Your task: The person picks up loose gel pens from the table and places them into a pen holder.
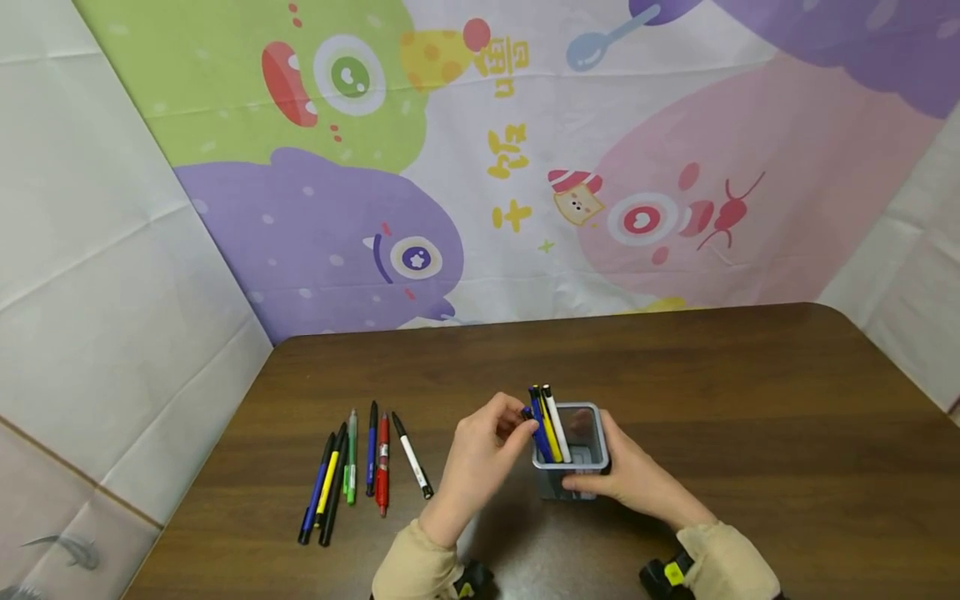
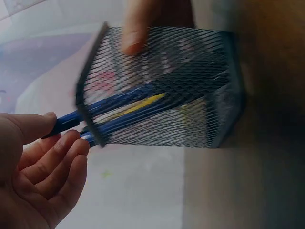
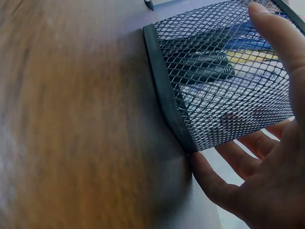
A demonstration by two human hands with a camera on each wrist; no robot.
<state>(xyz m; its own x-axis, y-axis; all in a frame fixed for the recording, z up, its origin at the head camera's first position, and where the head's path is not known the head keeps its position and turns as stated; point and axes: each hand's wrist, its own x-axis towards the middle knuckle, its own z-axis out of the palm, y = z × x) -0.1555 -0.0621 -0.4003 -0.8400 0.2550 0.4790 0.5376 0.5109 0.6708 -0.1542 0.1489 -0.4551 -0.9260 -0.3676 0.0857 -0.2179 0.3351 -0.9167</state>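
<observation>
My right hand (image 1: 641,477) grips a dark mesh pen holder (image 1: 551,482) with a grey rim, thumb on its near side and fingers round the right. It stands upright on the table. At its left rim my left hand (image 1: 476,454) pinches the top end of a blue pen (image 2: 69,123) between thumb and fingers. The pen's lower part is inside the holder, showing through the mesh in the left wrist view. Beside it in the holder lean another blue pen (image 2: 128,125), a yellow pen (image 1: 550,425) and a white pen (image 1: 557,425).
Left on the brown table (image 1: 712,392) lie several loose pens: a blue pen (image 1: 317,490), a yellow pen (image 1: 328,483), a black pen (image 1: 334,487), a green pen (image 1: 352,454), another blue pen (image 1: 372,450), a red pen (image 1: 383,467) and a white pen (image 1: 411,454). A cartoon-printed cloth (image 1: 510,275) hangs behind.
</observation>
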